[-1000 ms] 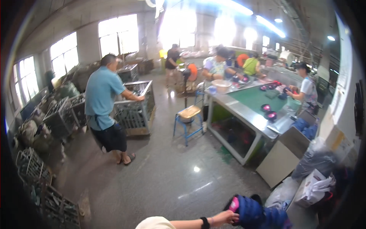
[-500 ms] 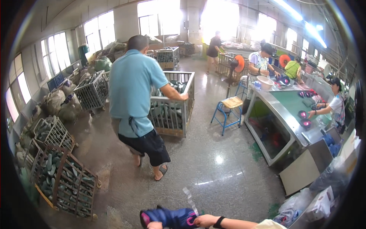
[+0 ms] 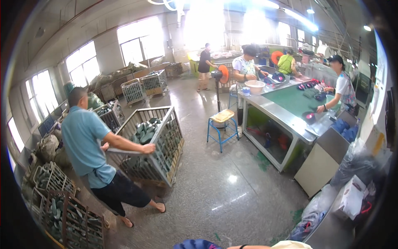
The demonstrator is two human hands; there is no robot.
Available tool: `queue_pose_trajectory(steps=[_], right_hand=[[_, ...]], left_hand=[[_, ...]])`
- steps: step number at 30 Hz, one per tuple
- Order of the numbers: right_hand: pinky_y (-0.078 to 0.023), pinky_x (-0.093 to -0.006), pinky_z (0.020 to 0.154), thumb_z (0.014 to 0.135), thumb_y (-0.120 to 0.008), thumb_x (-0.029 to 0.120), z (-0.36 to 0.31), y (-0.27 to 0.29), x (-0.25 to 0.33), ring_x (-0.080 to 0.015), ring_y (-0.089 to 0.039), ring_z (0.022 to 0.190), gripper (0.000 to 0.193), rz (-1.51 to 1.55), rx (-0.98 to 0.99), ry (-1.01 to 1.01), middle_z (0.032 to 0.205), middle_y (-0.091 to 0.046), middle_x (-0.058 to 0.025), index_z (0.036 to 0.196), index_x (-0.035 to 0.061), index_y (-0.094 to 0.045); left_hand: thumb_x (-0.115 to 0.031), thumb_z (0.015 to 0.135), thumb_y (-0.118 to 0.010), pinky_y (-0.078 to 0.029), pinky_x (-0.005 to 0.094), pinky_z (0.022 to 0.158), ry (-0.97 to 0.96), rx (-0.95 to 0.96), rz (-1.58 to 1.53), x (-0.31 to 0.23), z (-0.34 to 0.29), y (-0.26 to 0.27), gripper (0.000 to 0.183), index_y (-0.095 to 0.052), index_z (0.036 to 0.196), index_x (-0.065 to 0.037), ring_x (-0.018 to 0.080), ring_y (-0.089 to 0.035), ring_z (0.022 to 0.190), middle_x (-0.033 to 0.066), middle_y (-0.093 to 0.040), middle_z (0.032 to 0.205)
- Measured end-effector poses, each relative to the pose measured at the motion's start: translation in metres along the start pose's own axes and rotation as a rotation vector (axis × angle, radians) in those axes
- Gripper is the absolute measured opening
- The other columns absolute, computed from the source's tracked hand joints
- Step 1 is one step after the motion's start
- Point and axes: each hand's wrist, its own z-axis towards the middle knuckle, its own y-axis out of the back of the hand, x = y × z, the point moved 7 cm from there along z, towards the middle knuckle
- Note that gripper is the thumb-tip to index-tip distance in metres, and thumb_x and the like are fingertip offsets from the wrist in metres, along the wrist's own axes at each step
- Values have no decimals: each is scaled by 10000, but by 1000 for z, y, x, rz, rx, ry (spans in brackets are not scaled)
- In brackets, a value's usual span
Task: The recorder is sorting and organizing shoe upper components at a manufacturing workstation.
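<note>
Wire cage cart (image 3: 159, 145) of dark soles (image 3: 145, 132)

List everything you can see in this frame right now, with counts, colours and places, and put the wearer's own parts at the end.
wire cage cart: one, grey metal, left of centre, loaded with dark green pieces
person in blue shirt: one, both hands on that cart's rim
other wire cages: several, grey, along the left wall and in the back
blue stool: one, blue frame, centre, beside the table
long work table: one, green top with metal rim, right
workers at the table: about three, far and right sides
standing fan: one, orange guard, behind the stool
blue padded item: one, blue with pink trim, bottom edge
own forearm: one, bottom edge, reaching toward the blue item; the grip is out of sight
</note>
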Motion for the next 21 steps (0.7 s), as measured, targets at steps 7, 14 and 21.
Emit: queue_pose_trajectory(steps=[7, 14, 21], right_hand=[[-464, -364, 706, 767, -607, 255, -52, 22, -94, -244, -595, 788, 231, -90, -278, -161, 886, -646, -127, 949, 120, -648], [-475, -355, 622, 806, -550, 192, -78, 81, -129, -272, -611, 703, 176, 106, -342, -219, 779, -639, -159, 828, 56, -660], [-462, -358, 601, 764, -548, 127, -21, 186, -149, -239, -595, 658, 117, -219, -375, -175, 736, -635, -126, 788, 61, -642]], left_hand=[[-306, 890, -397, -423, 419, 800, -4, 26, -143, -18, 19, -41, 350, -599, 943, -24, 258, -577, 935, 142, -614, 993], [-155, 831, -454, -424, 350, 669, -365, -100, 184, -112, 130, -29, 127, -571, 867, -120, 176, -524, 805, 40, -571, 841], [-238, 879, -452, -398, 404, 737, -292, -179, -319, -147, 186, 42, 226, -582, 893, -54, 278, -517, 826, 124, -583, 854]])
